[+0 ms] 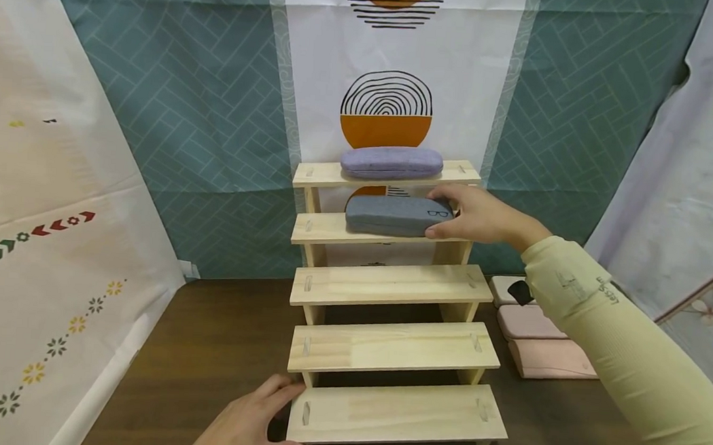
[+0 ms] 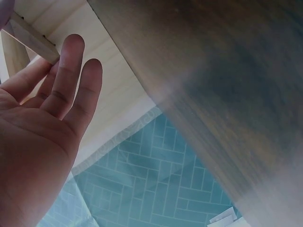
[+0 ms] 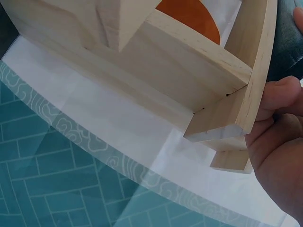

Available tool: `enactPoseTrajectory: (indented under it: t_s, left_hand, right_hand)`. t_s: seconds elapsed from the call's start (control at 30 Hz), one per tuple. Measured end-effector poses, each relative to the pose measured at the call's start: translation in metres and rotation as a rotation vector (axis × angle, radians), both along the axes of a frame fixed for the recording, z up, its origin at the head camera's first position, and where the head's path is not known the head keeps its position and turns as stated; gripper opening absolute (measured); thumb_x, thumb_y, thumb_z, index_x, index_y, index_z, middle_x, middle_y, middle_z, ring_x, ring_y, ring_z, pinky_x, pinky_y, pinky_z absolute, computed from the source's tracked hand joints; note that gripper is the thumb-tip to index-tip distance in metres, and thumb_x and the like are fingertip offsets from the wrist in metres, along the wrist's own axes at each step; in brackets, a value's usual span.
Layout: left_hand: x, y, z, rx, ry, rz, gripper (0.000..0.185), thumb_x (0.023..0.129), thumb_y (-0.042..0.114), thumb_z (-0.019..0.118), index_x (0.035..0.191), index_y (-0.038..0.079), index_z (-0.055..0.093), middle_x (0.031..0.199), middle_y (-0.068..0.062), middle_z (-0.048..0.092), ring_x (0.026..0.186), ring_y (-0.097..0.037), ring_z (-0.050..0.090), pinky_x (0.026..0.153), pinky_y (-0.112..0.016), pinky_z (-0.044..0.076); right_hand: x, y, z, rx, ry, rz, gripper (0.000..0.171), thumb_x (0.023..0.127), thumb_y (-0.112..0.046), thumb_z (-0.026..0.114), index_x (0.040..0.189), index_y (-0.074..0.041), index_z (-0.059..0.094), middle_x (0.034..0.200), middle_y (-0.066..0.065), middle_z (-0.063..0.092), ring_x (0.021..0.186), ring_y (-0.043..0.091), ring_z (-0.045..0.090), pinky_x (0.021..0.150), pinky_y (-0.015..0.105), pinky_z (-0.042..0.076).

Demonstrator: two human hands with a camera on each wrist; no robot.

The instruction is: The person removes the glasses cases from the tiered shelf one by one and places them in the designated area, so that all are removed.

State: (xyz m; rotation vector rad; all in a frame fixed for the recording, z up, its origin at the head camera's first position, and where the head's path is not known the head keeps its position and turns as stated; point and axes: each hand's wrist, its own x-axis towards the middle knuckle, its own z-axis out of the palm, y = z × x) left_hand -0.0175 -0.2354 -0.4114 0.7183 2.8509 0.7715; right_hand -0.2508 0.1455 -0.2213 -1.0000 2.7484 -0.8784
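A person's left hand (image 1: 252,424) rests flat on a dark wooden table (image 1: 201,349), at the lower left of the head view. Its fingers are straight and relaxed, holding nothing, with the fingertips touching the left end of the bottom step of a pale wooden rack (image 1: 394,347). The left wrist view shows the same hand (image 2: 42,127) open, palm up to the camera, fingers (image 2: 66,75) against the wood of the rack (image 2: 109,80).

The rack stands in the middle of the table, five steps rising like a small staircase toward a backdrop of teal tile-patterned cloth (image 1: 204,104) with a white poster (image 1: 396,68) of orange and black shapes. On the top step lies a lilac case (image 1: 392,162), lengthwise. On the second step from the top lies a grey case (image 1: 396,215) with a small glasses emblem near its right end. The three lower steps are bare.

The right hand (image 1: 476,216), in a pale yellow sleeve (image 1: 618,347), reaches in from the right and grips the right end of the grey case, fingers curled over its top and thumb below. The right wrist view shows only the thumb and part of the palm (image 3: 277,142) pressed close to the rack's edge (image 3: 222,90).

To the right of the rack, on the table, three pink cases (image 1: 539,342) lie side by side, partly hidden behind the sleeve.
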Motion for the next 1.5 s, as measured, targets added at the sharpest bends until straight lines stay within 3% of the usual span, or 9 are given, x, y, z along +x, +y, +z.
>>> enactPoseTrajectory:
  t_s: [0.37,0.63,1.0,1.27,1.5]
  left_hand:
    - [-0.001,0.0,-0.001,0.005,-0.009,-0.009,0.081,0.083,0.061,0.075,0.142,0.009,0.056,0.134,0.002,0.049,0.098,-0.012,0.06,0.072,-0.034,0.052]
    - [-0.001,-0.002,-0.004,0.008,0.026,-0.014,0.077,0.084,0.058,0.076,0.14,0.01,0.057,0.131,0.004,0.049,0.093,-0.009,0.059,0.071,-0.033,0.051]
    - [0.001,-0.002,-0.001,-0.003,0.01,0.011,0.076,0.083,0.057,0.077,0.14,0.011,0.057,0.13,0.006,0.049,0.091,-0.007,0.059,0.072,-0.034,0.052]
    - [0.001,-0.003,-0.001,0.018,-0.002,0.012,0.075,0.084,0.055,0.078,0.14,0.01,0.057,0.131,0.006,0.049,0.091,-0.004,0.06,0.07,-0.031,0.051]
    - [-0.001,-0.002,0.0,0.031,-0.064,0.01,0.078,0.084,0.059,0.076,0.141,0.01,0.056,0.132,0.004,0.048,0.093,-0.005,0.06,0.069,-0.03,0.051]
  right_hand:
    - [0.014,0.005,0.006,0.026,0.032,-0.031,0.062,0.087,-0.032,0.079,0.14,-0.01,0.054,0.12,0.01,0.058,0.095,0.028,0.058,0.079,0.045,0.046]
    - [0.027,0.014,0.007,-0.039,-0.028,-0.043,0.061,0.087,-0.024,0.081,0.141,-0.016,0.055,0.12,0.009,0.054,0.081,0.028,0.06,0.065,0.042,0.049]
    - [0.065,0.037,0.012,-0.094,0.008,-0.035,0.056,0.085,-0.026,0.084,0.135,-0.024,0.058,0.108,0.005,0.056,0.07,0.023,0.061,0.065,0.037,0.05]
    - [0.086,0.056,0.005,-0.115,0.018,0.021,0.061,0.086,-0.02,0.083,0.14,-0.019,0.054,0.105,0.007,0.056,0.069,0.02,0.061,0.06,0.032,0.05]
    - [0.095,0.069,-0.006,-0.135,0.026,0.006,0.061,0.086,-0.018,0.082,0.14,-0.02,0.055,0.107,0.006,0.056,0.068,0.018,0.061,0.061,0.031,0.051]
